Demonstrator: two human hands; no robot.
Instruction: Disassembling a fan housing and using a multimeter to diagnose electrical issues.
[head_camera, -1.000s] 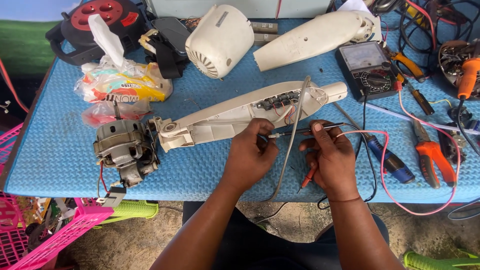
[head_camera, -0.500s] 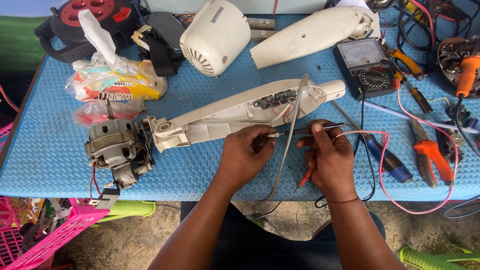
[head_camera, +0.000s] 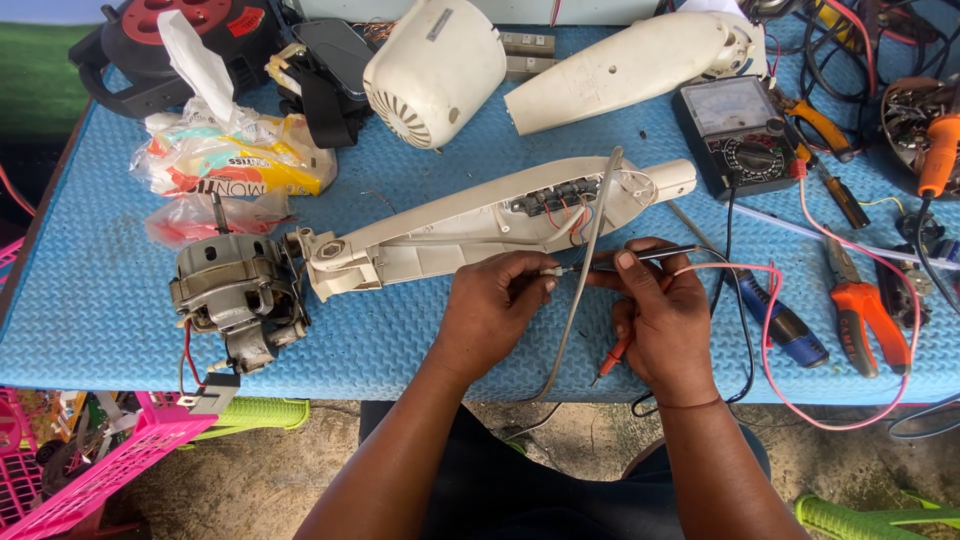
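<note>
— Where are we working?
— Near the blue foam mat's front edge (head_camera: 120, 330): our left hand (head_camera: 490, 310) is pinching a small white connector (head_camera: 549, 271), our right hand (head_camera: 665, 315) gripping a thin metal probe (head_camera: 650, 257).
— Anything crowding us?
— The long cream plastic fan housing (head_camera: 440, 235) is lying just beyond (grey cable (head_camera: 585, 270) crossing between).

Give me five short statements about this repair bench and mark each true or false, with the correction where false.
1. The left hand and right hand meet at a small connector beside the grey cable. True.
2. The electric motor lies right of the hands. False: it lies left of them.
3. The analogue multimeter sits on the blue mat. True.
4. The orange-handled pliers are in the right hand. False: they lie on the mat, apart from it.
5. The open fan neck housing shows wiring inside. True.
</note>
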